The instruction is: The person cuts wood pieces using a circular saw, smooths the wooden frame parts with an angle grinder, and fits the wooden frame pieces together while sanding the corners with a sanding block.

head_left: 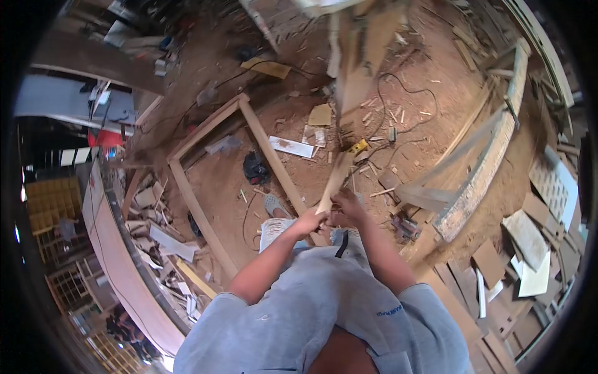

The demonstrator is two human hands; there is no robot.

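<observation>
A pale wooden piece (333, 185) rises from between my hands, in front of my body. My left hand (311, 221) is closed around its lower end. Close beside it on the right, my right hand (349, 207) is closed at the same piece, its fingers partly hidden. A rectangular wooden frame (268, 145) lies to the left of the piece, one side of it reaching down near my left hand. Just beyond the piece is a yellow tool (357, 147), its details blurred.
Wood scraps, a white board (291, 146), a black bag (255, 168) and cables are scattered on the dirt floor. A rough curved beam (479, 168) and a power tool (405, 228) are on the right. A long panel (115, 249) stands left.
</observation>
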